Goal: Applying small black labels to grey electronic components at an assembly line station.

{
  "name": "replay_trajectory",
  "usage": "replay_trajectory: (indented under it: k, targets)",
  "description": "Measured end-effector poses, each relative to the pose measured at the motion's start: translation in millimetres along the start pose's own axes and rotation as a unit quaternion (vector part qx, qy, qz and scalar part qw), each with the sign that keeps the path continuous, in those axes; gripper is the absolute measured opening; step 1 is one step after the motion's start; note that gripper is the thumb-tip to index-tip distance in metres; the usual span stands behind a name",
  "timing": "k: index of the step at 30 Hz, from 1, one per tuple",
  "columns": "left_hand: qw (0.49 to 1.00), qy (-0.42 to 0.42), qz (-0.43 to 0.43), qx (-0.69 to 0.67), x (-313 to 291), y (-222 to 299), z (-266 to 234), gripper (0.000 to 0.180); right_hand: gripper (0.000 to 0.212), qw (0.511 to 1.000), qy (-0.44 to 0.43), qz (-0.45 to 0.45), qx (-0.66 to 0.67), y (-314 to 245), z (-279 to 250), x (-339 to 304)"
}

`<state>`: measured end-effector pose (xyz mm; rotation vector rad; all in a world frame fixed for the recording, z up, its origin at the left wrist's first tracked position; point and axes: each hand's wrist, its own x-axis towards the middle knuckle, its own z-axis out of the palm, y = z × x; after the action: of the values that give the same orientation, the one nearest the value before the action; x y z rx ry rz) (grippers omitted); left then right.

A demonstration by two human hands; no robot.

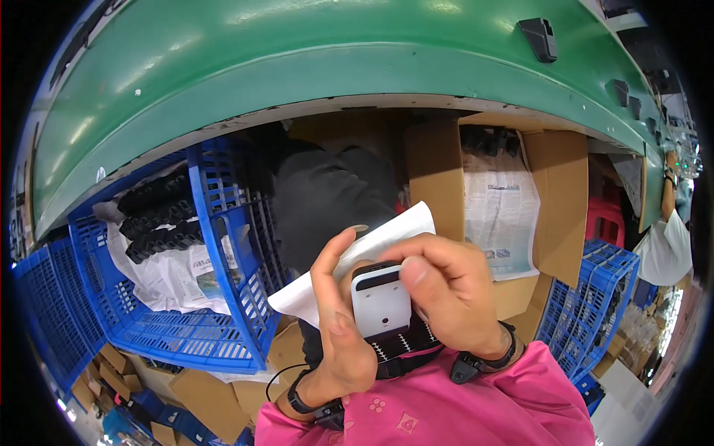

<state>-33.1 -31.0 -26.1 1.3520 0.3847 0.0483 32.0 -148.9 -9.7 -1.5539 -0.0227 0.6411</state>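
Close in front of my chest is a small plastic housing with a pale grey-white face, a black top end and a small dark hole near its lower edge. My left hand is closed round its left side. My right hand pinches its upper right edge between thumb and fingers. Behind the housing, a white sheet, paper or cloth, runs slantwise under my hands; which fingers hold it is hidden. Just below the housing lies a black strip with white marks.
A green bench spans the far side, with a black plastic part on it. Left, a blue crate holds black parts on newspaper. Right stand a cardboard box with newspaper and black parts, more blue crates and a red stool.
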Motion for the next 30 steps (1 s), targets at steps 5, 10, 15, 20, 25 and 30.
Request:
replay_trajectory:
  k: [5,10,15,20,25,30]
  targets:
    - [0.999,-0.031,-0.01,0.005,-3.8,6.8,-8.6,0.103,0.032,0.992,-0.07,0.011,-0.106,9.0,-2.7,3.9]
    - [0.968,-0.212,0.122,0.056,-14.0,18.7,-43.7,0.083,0.036,0.988,-0.012,-0.005,0.154,1.6,2.0,-6.0]
    - [0.933,-0.048,0.285,0.215,-28.3,9.4,-70.9,0.069,0.029,0.95,-0.07,0.163,0.256,4.1,31.0,-13.1]
    - [0.925,0.127,0.223,0.28,-32.8,31.0,-124.9,0.053,0.023,0.897,-0.3,0.201,0.256,13.4,35.9,-2.5]
    - [0.896,0.244,0.034,0.37,-1.7,-21.2,-248.9,0.035,0.024,0.95,-0.218,0.134,0.178,12.4,18.6,1.1]
    - [0.834,0.175,-0.158,0.498,14.4,-134.5,-298.7,0.034,0.029,0.977,-0.201,0.04,0.065,5.7,6.5,0.5]
